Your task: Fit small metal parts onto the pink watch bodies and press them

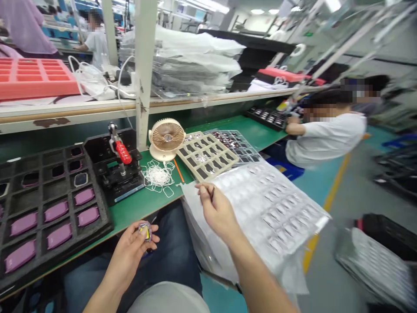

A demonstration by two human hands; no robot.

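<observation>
pinched between the thumb and fingertips of our left hand (135,245) was a small part (145,231), purple-rimmed with a yellow patch on its face. the fingers were closed round it, and it sat low and near us, above our lap, just off the near edge of the green bench (137,208). our right hand (217,211) was closed too, thumb and forefinger nipping a thin dark tool (212,192) whose tip pointed up and away; we could not tell exactly what kind of tool it was. that hand hovered over the near left corner of a clear blister tray (273,204), which lay on a stack of the same and jutted out to the right past the bench.

to the left lay a black foam tray (97,219), with purple pieces (56,211) in its nearer pockets. just beyond it stood a black press jig (114,178) with a red handle (123,152). between the jig and the blister tray was a loose heap of white rings (157,176), with an orange stick (178,170) beside it. farther off stood a small beige fan (166,138), and to its right a beige compartment tray (207,155). at the far right a co-worker (325,134) in a white shirt leaned over the same bench.
</observation>
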